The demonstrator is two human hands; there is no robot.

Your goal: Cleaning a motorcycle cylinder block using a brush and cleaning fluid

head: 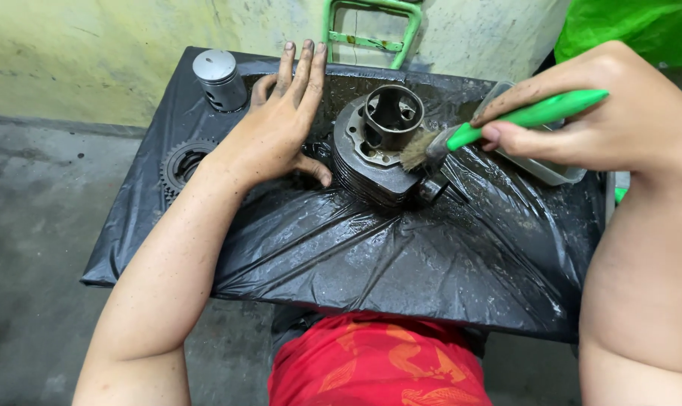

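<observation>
- Two bare hands work over one worktop [371, 278], which is wrapped in a single sheet of black plastic, crinkled, wet and glossy.
- One engine cylinder [375, 150] sits near the middle of the sheet: dark, greasy metal, round, with stacked thin fins down its side and a raised sleeve with openings on top.
- The left hand [277, 128] lies flat on the plastic just beside the cylinder, its fingers stretched out and released, gripping nothing; the thumb reaches toward the fins. The fingertips are smeared dark.
- The right hand [589, 120] has its fingers clenched around one brush [499, 124], which has a smooth green plastic handle, a metal band and a tuft of tan bristles.
- The bristles touch the cylinder's top face, beside the sleeve.
- One piston [219, 79] stands upright at the far left corner: a short cylinder of pale, dull metal with a flat crown.
- One sprocket [183, 165] lies flat near the left edge, dark and toothed round its rim, partly behind the left forearm.
- One clear plastic tray [540, 169], rectangular, sits under the right hand, mostly hidden.
- One green metal frame [371, 30] stands against the stained, pale wall behind.
- The floor to the left is bare grey concrete, rough and blotched.
- Red cloth with an orange print shows at the near edge, on the person.
</observation>
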